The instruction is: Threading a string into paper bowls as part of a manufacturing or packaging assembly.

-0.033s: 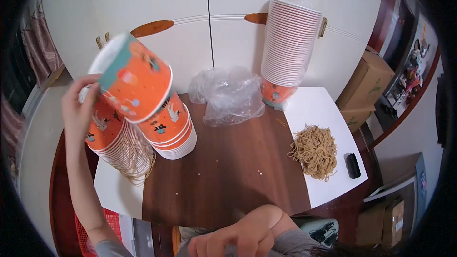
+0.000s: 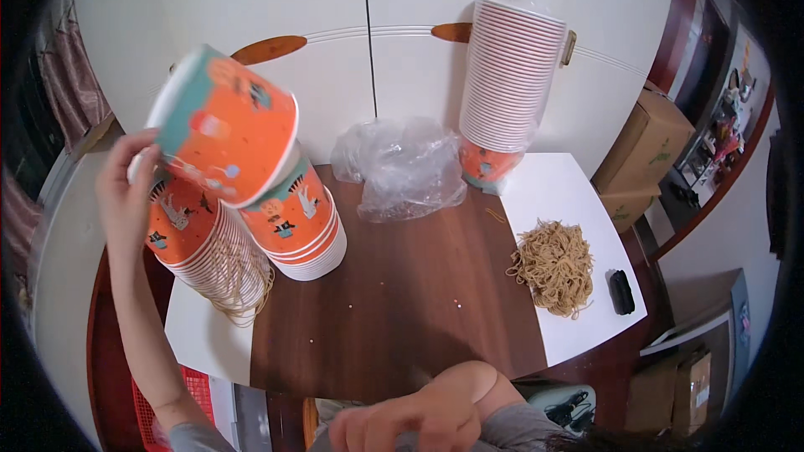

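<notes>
My left hand grips an orange and teal paper bucket at its narrow end, thumb against the side. The bucket is tilted, its white-rimmed wide end toward the lower right. Just below it, a short stack of matching buckets stands rim down. Beside that, a taller stack has tan rubber bands hanging down its rims. Close to the lower edge, my right hand has bent, closed fingers. The tips are hidden, and I cannot see whether anything is in them.
A tall bagged stack of buckets stands at the back right, with a crumpled clear plastic bag to its left. On the table's white right side lie a heap of rubber bands and a small black object. Cardboard boxes stand beyond.
My left hand has shifted slightly left, carrying the bucket left and a little up. More of the short stack below shows. My right hand stays nearly in place.
</notes>
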Available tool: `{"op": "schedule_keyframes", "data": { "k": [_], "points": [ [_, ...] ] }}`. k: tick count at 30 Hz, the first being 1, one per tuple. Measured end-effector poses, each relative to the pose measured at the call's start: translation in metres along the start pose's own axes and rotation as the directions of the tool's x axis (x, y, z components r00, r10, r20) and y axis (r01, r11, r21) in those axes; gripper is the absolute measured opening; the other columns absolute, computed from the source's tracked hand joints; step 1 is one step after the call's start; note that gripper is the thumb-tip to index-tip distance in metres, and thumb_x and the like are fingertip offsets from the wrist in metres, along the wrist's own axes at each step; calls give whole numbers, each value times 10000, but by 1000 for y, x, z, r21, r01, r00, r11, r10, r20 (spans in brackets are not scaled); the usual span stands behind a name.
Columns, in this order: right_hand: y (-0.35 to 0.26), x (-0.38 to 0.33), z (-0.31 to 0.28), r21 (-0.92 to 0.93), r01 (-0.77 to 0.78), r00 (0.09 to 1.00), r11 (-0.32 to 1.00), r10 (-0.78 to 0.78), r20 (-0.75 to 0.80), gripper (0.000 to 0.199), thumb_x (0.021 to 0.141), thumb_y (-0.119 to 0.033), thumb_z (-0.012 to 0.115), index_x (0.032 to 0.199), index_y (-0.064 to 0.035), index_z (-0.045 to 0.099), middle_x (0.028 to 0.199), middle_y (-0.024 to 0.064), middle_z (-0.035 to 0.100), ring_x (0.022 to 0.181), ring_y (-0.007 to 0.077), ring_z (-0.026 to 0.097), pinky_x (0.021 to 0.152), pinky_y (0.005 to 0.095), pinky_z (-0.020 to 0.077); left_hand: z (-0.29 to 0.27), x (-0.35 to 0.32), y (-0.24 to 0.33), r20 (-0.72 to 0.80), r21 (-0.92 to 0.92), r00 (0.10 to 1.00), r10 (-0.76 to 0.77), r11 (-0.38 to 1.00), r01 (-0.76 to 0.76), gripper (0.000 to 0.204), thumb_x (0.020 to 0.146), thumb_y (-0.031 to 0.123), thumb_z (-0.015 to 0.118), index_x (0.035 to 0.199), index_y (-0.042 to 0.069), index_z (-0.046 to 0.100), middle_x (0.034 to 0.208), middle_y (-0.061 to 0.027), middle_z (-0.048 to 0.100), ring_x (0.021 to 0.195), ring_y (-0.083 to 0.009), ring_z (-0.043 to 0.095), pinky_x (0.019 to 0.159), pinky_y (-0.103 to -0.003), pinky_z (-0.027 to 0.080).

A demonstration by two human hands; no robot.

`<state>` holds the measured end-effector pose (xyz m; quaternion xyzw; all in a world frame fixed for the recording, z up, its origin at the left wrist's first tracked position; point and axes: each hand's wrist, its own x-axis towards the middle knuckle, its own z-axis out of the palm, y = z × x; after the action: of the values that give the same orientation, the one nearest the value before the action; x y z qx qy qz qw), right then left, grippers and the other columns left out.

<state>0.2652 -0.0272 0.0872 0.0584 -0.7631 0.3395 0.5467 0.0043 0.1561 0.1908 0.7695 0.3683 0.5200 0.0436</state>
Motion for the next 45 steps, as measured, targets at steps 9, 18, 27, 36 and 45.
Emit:
{"op": "schedule_keyframes", "data": {
  "k": [9, 18, 27, 36, 45],
  "points": [
    [0, -13, 30, -255, 18, 982, 967, -65, -177, 244, 798, -127, 528, 1006, -2, 503, 982, 99, 534, 833, 248, 505, 776, 421, 365, -15, -76, 4, -136, -656, 939, -317, 739, 154, 126, 850, 93, 507, 949, 17, 497, 901, -36, 555, 857, -118, 530, 794, -253, 416],
    [3, -2, 34, -489, 0, 993, 872, 57, 102, 252, 752, -238, 542, 927, -57, 554, 915, 62, 534, 810, 254, 506, 740, 425, 384, 72, -197, -28, 494, -819, 615, -614, -91, 566, 76, 822, 86, 523, 885, 47, 507, 815, -91, 603, 671, -171, 598, 594, -298, 512],
    [-6, -27, -3, -770, -428, 789, 473, 611, -63, 376, 620, -102, 624, 979, -62, 518, 845, 40, 554, 787, 208, 519, 758, 337, 407, 131, -262, -10, 716, -691, 463, -522, -440, 573, 418, 858, 208, 424, 1217, -2, 383, 1217, -144, 445, 1098, -269, 454, 922, -401, 382],
    [-9, -117, -49, -653, -753, 658, 86, 75, -749, 83, 697, -60, 619, 699, -47, 537, 676, 97, 559, 680, 249, 549, 639, 333, 428, 146, -282, -16, 874, -467, 310, -374, -470, 749, 292, 872, 171, 414, 1076, -24, 492, 1065, -135, 547, 988, -237, 529, 863, -380, 427],
    [-45, -199, -118, -542, -605, 514, -584, 234, -826, 133, 694, -117, 588, 824, -108, 614, 887, 44, 543, 887, 233, 479, 768, 360, 366, 138, -277, -10, 827, -404, 201, -525, -307, 862, 149, 849, 80, 468, 956, 0, 534, 922, -81, 580, 879, -183, 551, 795, -326, 447]
  ]
}}
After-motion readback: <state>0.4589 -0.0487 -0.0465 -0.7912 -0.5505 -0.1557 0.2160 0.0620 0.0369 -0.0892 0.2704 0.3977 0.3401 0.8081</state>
